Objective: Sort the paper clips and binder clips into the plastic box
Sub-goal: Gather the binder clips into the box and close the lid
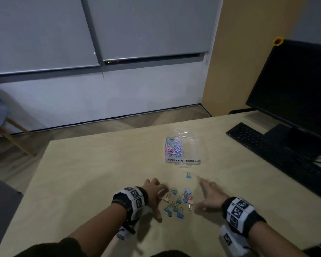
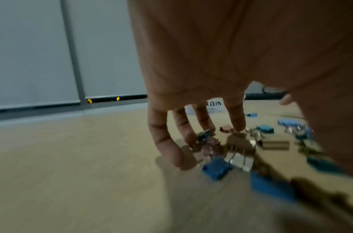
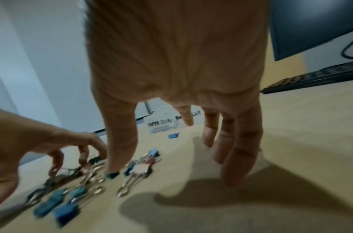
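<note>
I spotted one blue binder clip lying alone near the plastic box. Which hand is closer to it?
Right. The right hand, fingers spread, lies just to the right of the lone blue binder clip and nearer the person. The left hand is farther off, left of the clip pile.

Binder clips [image 1: 176, 203] scattered before box [image 1: 192, 145]

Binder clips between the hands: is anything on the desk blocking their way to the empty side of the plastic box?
Nothing visible blocks it. Between the binder clips and the plastic box lies bare desk, apart from one stray blue clip. The box's right compartment looks open.
</note>
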`<state>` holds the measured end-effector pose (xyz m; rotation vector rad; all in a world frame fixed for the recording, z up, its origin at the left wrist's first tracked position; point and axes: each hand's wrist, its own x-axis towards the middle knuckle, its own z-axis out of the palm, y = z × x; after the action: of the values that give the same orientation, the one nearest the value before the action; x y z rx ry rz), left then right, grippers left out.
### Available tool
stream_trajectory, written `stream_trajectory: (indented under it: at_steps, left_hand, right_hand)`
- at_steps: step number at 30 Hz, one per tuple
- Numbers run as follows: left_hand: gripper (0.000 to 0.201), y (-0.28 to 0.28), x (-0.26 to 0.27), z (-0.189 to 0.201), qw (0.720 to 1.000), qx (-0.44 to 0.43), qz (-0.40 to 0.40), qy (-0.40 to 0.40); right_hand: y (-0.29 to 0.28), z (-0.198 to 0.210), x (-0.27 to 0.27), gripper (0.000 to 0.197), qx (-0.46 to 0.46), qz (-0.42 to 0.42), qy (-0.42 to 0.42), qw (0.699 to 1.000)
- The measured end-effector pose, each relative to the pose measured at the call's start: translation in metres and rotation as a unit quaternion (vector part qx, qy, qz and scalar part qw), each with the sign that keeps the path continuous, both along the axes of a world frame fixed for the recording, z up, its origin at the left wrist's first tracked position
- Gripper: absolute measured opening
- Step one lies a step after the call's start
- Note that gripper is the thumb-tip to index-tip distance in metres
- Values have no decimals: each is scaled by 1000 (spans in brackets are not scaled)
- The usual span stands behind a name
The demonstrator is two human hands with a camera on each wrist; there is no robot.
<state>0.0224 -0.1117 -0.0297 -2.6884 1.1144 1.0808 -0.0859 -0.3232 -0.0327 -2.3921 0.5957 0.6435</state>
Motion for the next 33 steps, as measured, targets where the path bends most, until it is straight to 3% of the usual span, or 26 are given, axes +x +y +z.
stream_trajectory:
  at_steps: [4, 9, 11, 15, 20, 24, 28, 33]
  left_hand:
    - [74, 5, -6, -12, 999, -23, 37, -20]
    - [44, -1, -9, -19, 991, -61, 115, -5]
    - [37, -4, -9, -20, 987, -83, 140, 4]
    - [29, -7, -8, -15, 976, -129, 173, 2]
    - [18, -9, -7, -11, 967, -136, 214, -10]
    - [20, -10, -2, -11, 960, -143, 242, -6]
    - [20, -11, -1, -10, 959, -144, 244, -12]
    - [18, -11, 1, -9, 951, -149, 269, 14]
  right_hand:
    - [33, -6, -3, 126, 2, 2, 10, 1000]
    - [65, -13, 11, 120, -18, 8, -34, 999]
    - [73, -14, 18, 103, -24, 16, -52, 998]
    - [74, -18, 29, 48, -23, 1, -97, 995]
    - [68, -16, 32, 17, -13, 27, -123, 992]
    - [62, -15, 32, 27, 9, 29, -151, 988]
    - [58, -13, 30, 18, 48, 3, -174, 984]
    - [33, 1, 42, 35, 41, -19, -145, 988]
